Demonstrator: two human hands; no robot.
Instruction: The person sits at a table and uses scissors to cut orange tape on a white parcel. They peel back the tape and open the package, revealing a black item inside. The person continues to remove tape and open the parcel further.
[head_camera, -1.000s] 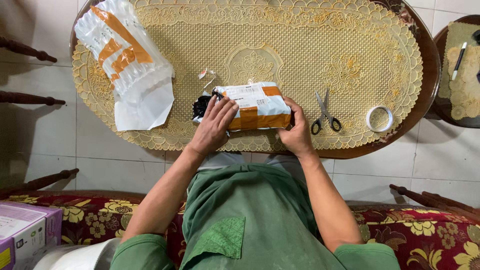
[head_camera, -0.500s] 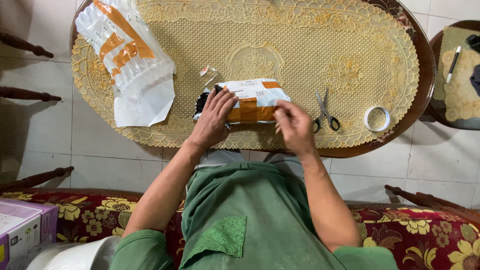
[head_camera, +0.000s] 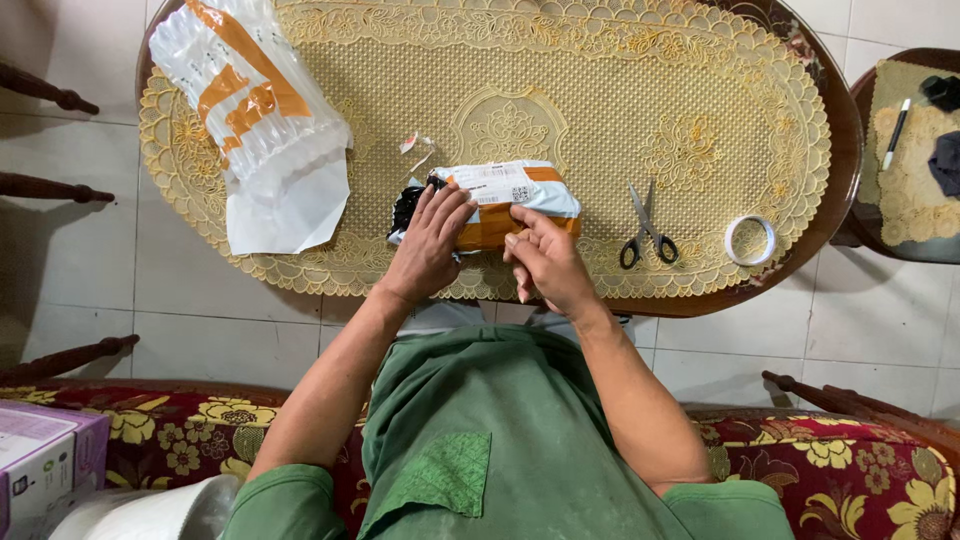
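A white parcel with orange tape bands (head_camera: 518, 192) lies on the gold lace mat near the table's front edge. My left hand (head_camera: 430, 243) rests flat on the parcel's left part, fingers spread, pressing it down. A black torn end (head_camera: 404, 208) sticks out at the parcel's left. My right hand (head_camera: 543, 262) is on the parcel's front, its fingers pinching at the orange tape near the middle.
Scissors (head_camera: 645, 226) lie on the mat right of the parcel, and a roll of clear tape (head_camera: 750, 240) sits further right. An air-cushion bag with orange stripes (head_camera: 252, 115) lies at the left. The oval wooden table (head_camera: 845, 150) ends just before my lap. Paper scraps (head_camera: 413, 145) lie behind the parcel.
My right hand left the parcel's right end, lifted off, then came down on the front middle of the parcel. My left hand has stayed in place.
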